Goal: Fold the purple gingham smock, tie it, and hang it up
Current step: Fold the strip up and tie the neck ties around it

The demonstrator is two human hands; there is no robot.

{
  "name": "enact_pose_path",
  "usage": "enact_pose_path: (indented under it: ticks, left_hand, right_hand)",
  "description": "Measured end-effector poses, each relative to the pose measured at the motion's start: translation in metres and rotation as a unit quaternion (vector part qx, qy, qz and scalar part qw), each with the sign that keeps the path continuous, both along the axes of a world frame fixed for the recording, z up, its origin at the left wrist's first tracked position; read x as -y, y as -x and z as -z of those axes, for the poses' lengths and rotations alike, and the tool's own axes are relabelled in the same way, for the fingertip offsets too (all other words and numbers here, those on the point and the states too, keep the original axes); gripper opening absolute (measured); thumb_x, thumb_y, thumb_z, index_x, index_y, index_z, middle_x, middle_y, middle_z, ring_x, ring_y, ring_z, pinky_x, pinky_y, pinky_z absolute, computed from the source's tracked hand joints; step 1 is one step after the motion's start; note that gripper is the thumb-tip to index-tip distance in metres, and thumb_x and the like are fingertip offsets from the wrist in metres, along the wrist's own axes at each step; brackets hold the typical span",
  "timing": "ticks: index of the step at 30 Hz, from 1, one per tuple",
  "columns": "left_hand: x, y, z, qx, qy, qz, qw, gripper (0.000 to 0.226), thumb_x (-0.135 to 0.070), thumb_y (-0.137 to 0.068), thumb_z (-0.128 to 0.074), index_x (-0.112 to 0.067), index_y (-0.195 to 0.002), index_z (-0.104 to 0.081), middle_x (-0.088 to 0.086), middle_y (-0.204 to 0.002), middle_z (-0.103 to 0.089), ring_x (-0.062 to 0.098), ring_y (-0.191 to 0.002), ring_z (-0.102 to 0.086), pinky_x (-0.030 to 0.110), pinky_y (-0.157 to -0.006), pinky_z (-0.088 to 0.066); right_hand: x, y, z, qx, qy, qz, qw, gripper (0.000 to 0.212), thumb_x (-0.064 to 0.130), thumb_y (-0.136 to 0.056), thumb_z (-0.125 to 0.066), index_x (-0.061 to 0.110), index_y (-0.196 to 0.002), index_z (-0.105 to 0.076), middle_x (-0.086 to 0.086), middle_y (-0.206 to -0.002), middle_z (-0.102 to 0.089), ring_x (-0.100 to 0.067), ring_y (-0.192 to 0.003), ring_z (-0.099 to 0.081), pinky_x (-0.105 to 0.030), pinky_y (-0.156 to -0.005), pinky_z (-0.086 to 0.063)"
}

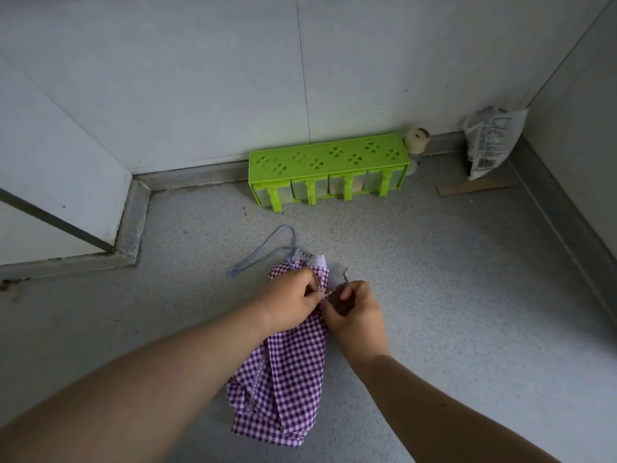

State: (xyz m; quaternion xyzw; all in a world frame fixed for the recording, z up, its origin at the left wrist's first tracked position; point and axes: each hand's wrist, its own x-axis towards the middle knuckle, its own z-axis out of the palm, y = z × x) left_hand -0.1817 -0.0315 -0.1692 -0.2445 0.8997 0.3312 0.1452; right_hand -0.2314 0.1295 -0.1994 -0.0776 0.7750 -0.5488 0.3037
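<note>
Head view, only one here: purple gingham smock lying on the grey speckled counter, already folded into a long narrow bundle running toward the body. Both hands bunched at the far end of it. Left hand curled, fingers pinched together on the cloth near the top. Right hand closed too, fingertips nipping something thin and dark, probably a tie, hard to say for sure. Pale blue strap looping loose past the top edge, flat on the counter.

Handling guess: thin cotton, light, floppy, zero stiffness, so folds likely to slump once let go. Best grabbed where the layers gather at the top, by the ties. Green spice rack against the wall, well apart, not in the way.
</note>
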Motion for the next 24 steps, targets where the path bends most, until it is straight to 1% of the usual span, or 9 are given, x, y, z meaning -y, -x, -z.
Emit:
enact_pose_path:
  ticks: [3, 6, 7, 10, 12, 15, 19, 21, 24]
  left_hand:
    - [0.000, 0.000, -0.003, 0.006, -0.020, -0.015, 1.000, 0.012, -0.038, -0.101, -0.065, -0.031, -0.093, -0.058, -0.009, -0.096, -0.067, 0.011, -0.090, -0.065, 0.038, -0.085, -0.054]
    - [0.000, 0.001, -0.004, 0.006, -0.033, -0.025, 0.999, 0.017, -0.037, -0.101, -0.065, -0.035, -0.087, -0.055, -0.010, -0.096, -0.065, 0.013, -0.094, -0.064, 0.036, -0.086, -0.052]
    - [0.000, 0.001, -0.004, 0.006, -0.034, -0.027, 0.999, 0.019, -0.035, -0.101, -0.065, -0.035, -0.086, -0.054, -0.011, -0.095, -0.065, 0.013, -0.094, -0.064, 0.034, -0.085, -0.050]
    - [0.001, 0.001, -0.006, 0.016, -0.042, -0.016, 0.999, 0.013, -0.032, -0.102, -0.064, -0.032, -0.090, -0.057, -0.011, -0.096, -0.066, 0.013, -0.095, -0.065, 0.032, -0.084, -0.049]
    - [0.002, 0.000, -0.007, 0.017, -0.040, -0.006, 0.999, 0.014, -0.031, -0.102, -0.063, -0.032, -0.090, -0.056, -0.011, -0.094, -0.065, 0.013, -0.093, -0.064, 0.031, -0.081, -0.048]
    - [0.002, -0.003, -0.007, 0.019, -0.031, 0.002, 0.999, 0.012, -0.030, -0.103, -0.062, -0.027, -0.092, -0.058, -0.009, -0.094, -0.065, 0.014, -0.092, -0.064, 0.032, -0.081, -0.049]
    - [0.003, -0.011, -0.002, 0.009, -0.006, 0.022, 1.000, 0.014, -0.035, -0.102, -0.061, -0.026, -0.092, -0.058, -0.009, -0.090, -0.066, 0.011, -0.084, -0.064, 0.037, -0.078, -0.054]
    - [0.004, -0.014, -0.001, 0.001, 0.008, 0.034, 0.999, 0.015, -0.035, -0.102, -0.062, -0.033, -0.088, -0.056, -0.011, -0.087, -0.063, 0.008, -0.081, -0.062, 0.037, -0.077, -0.054]
    - [0.003, -0.017, -0.001, -0.006, 0.022, 0.048, 0.999, 0.025, -0.033, -0.102, -0.062, -0.037, -0.080, -0.051, -0.010, -0.082, -0.061, 0.006, -0.074, -0.060, 0.035, -0.070, -0.054]
  right_hand:
    - [0.004, -0.006, 0.005, -0.050, -0.024, -0.040, 0.998, 0.025, 0.015, -0.082, -0.078, 0.023, -0.082, -0.055, 0.002, -0.081, -0.064, -0.013, -0.069, -0.059, -0.034, -0.065, -0.057]
    - [0.004, -0.007, 0.008, -0.144, -0.024, -0.039, 0.989, 0.032, 0.005, -0.085, -0.071, 0.028, -0.077, -0.049, 0.008, -0.083, -0.060, -0.007, -0.075, -0.057, -0.024, -0.066, -0.051]
    - [0.004, -0.006, 0.009, -0.178, -0.018, -0.043, 0.983, 0.036, 0.002, -0.085, -0.069, 0.029, -0.076, -0.047, 0.010, -0.084, -0.059, -0.007, -0.078, -0.057, -0.023, -0.068, -0.050]
    - [0.004, -0.001, 0.012, -0.235, -0.016, -0.081, 0.969, 0.035, -0.003, -0.083, -0.065, 0.026, -0.076, -0.046, 0.010, -0.083, -0.058, -0.007, -0.081, -0.056, -0.029, -0.073, -0.050]
    - [0.004, 0.002, 0.013, -0.255, -0.025, -0.110, 0.960, 0.032, -0.002, -0.082, -0.062, 0.024, -0.077, -0.045, 0.010, -0.080, -0.056, -0.008, -0.078, -0.054, -0.032, -0.070, -0.050]
    - [0.006, 0.004, 0.012, -0.238, -0.057, -0.143, 0.959, 0.030, 0.006, -0.085, -0.061, 0.028, -0.079, -0.042, 0.010, -0.078, -0.058, -0.009, -0.073, -0.055, -0.034, -0.067, -0.051]
    - [0.007, 0.011, 0.009, -0.182, -0.099, -0.180, 0.962, 0.021, 0.030, -0.094, -0.064, 0.026, -0.085, -0.046, 0.006, -0.075, -0.058, -0.012, -0.066, -0.053, -0.032, -0.060, -0.047]
    - [0.005, 0.014, 0.008, -0.159, -0.097, -0.175, 0.967, 0.018, 0.031, -0.093, -0.067, 0.028, -0.087, -0.050, 0.008, -0.075, -0.060, -0.010, -0.066, -0.054, -0.029, -0.060, -0.047]
    - [0.004, 0.010, 0.008, -0.148, -0.084, -0.150, 0.974, 0.015, 0.024, -0.090, -0.072, 0.032, -0.090, -0.059, 0.013, -0.082, -0.064, -0.003, -0.073, -0.059, -0.023, -0.066, -0.050]
